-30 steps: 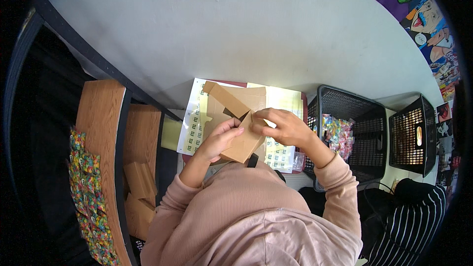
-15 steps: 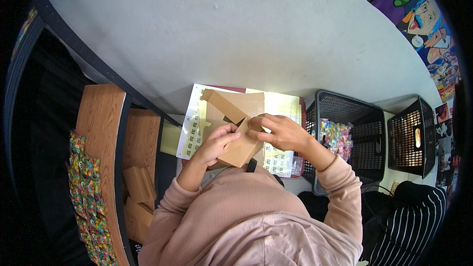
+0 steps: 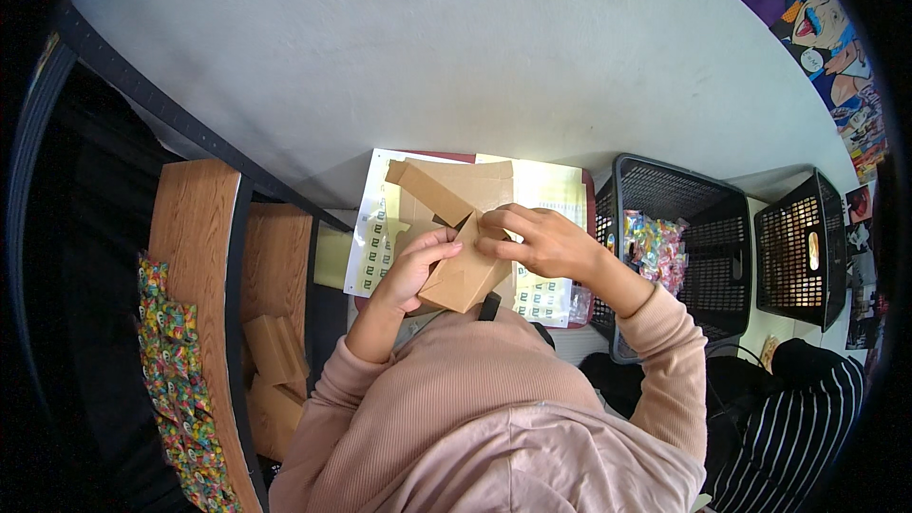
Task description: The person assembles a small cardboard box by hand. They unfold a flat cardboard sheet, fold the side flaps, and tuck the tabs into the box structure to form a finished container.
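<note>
Head view shows a cardboard box [image 3: 463,287] just beyond the pink sweater [image 3: 456,366], probably light, stiff but creasable, best held by its walls; the left hand [image 3: 416,272] pinches its left side, the right hand [image 3: 543,243], fingers curled, touches its right, grip unclear.

Past my right hand [image 3: 543,244], the larger crate [image 3: 712,218] blocks a low sideways reach, though its top lies open. Ahead of the box [image 3: 464,283], the wall [image 3: 427,66] bars my way; leftward, the shelf [image 3: 195,214] does.
</note>
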A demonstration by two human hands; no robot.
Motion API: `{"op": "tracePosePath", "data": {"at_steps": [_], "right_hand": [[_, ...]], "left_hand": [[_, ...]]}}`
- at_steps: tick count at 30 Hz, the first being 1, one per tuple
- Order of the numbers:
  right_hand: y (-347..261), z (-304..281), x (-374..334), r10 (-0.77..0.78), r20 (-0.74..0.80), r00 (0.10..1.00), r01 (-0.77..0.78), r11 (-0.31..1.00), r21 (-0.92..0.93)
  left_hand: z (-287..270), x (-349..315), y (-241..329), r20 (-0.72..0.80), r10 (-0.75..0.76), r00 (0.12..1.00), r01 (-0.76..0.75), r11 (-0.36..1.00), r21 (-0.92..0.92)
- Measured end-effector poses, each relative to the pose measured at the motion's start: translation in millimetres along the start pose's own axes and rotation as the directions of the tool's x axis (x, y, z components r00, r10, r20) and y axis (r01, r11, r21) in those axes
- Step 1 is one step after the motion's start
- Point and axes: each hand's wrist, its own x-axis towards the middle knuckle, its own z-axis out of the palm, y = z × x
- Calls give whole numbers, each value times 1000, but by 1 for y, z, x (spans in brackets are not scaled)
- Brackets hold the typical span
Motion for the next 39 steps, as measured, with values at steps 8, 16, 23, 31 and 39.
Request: {"op": "tracePosePath", "data": {"at_steps": [8, 16, 23, 31, 39], "right_hand": [[-3, -5, 1, -15, 2, 1000, 15, 999, 41], [-16, -9, 0, 40, -20, 999, -38, 996, 76], [-12, -4, -7, -24, -38, 999, 24, 1000, -3], [-13, 0, -3, 5, 10, 1000, -5, 1000, -6], [-12, 11, -1, -26, 32, 999, 25, 999, 26]], "left_hand": [[4, 1, -10, -96, 88, 992, -67, 977, 200], [10, -9, 3, -48, 36, 998, -16, 933, 360], [9, -12, 0, -74, -69, 995, 79, 986, 150], [7, -14, 0, -123, -7, 992, 37, 967, 251], [6, -17, -4, -162, 73, 984, -20, 952, 304]]}}
